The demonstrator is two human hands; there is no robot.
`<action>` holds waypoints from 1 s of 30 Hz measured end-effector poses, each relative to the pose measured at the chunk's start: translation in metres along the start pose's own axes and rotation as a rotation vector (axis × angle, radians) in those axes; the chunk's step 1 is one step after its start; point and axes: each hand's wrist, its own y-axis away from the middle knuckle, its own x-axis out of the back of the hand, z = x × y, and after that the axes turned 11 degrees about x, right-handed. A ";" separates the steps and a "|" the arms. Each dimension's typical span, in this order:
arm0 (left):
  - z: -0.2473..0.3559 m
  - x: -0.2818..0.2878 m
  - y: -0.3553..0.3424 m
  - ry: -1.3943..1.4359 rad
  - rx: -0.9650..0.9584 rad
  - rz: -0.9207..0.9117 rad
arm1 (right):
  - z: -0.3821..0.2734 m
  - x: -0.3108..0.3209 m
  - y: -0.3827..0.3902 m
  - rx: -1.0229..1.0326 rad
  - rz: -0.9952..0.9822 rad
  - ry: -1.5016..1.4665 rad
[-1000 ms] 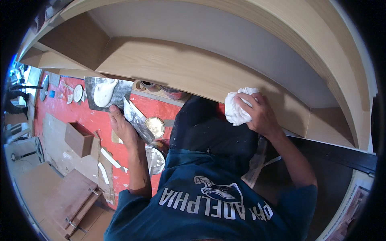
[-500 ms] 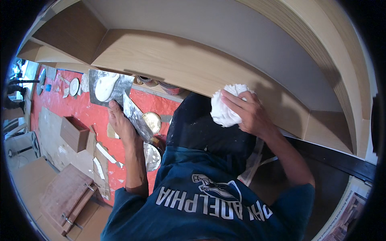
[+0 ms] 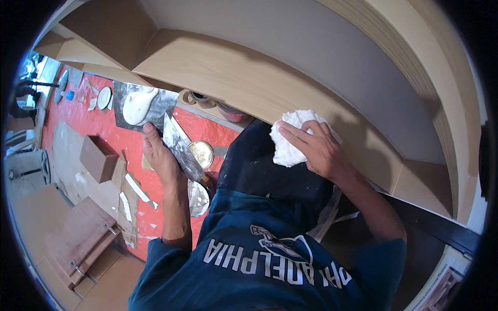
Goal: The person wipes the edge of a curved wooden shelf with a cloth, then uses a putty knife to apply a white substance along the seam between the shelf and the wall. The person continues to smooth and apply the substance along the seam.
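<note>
My left hand [image 3: 163, 160] grips a flat grey metal plate [image 3: 120, 111] with its thumb on top. A mound of white putty [image 3: 137, 108] lies on that plate. A putty knife [image 3: 181, 147], its blade smeared white, is tucked in the same hand, with its handle end pointing back toward my body. In my right hand [image 3: 326, 153] a bunched white cloth [image 3: 287, 142] is pressed against the front edge of a pale wooden shelf [image 3: 233, 78]. My fingers are bent over the cloth, so its underside is hidden.
Below, red sheeting [image 3: 161, 199] covers the floor, with a round metal lid [image 3: 201, 154], a wooden box [image 3: 96, 165] and cardboard [image 3: 67, 155]. Cans [image 3: 231, 113] stand under the shelf. A wooden panel with hinges [image 3: 78, 238] lies lower left. A curved wooden edge [image 3: 415, 62] arches at right.
The view has shifted a little, moving the shelf and floor things slightly in the picture. Both hands keep their holds, and the cloth stays at the shelf edge.
</note>
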 end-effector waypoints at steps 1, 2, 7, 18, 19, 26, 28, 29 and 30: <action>0.002 0.001 0.000 0.002 0.014 0.008 | -0.002 0.001 0.000 0.006 0.020 -0.009; 0.003 0.002 -0.001 0.006 0.029 0.021 | -0.004 0.002 -0.001 0.010 0.041 -0.018; 0.002 0.004 -0.002 -0.001 0.026 -0.025 | -0.013 -0.001 -0.017 0.029 0.068 0.005; 0.043 0.084 -0.019 0.137 0.049 0.090 | 0.033 -0.044 0.083 -0.248 0.252 0.248; 0.033 0.100 -0.027 0.059 0.034 0.135 | 0.033 -0.044 0.072 -0.265 0.258 0.277; -0.028 0.210 -0.002 0.060 0.368 0.381 | 0.044 -0.033 0.022 -0.132 0.266 0.224; -0.037 0.238 0.021 0.187 0.410 0.422 | 0.048 -0.036 0.022 -0.050 0.414 0.203; -0.037 0.245 0.032 0.253 0.431 0.447 | 0.049 -0.038 0.021 -0.003 0.485 0.187; -0.038 0.250 0.040 0.223 0.409 0.508 | 0.049 -0.038 0.021 0.059 0.531 0.234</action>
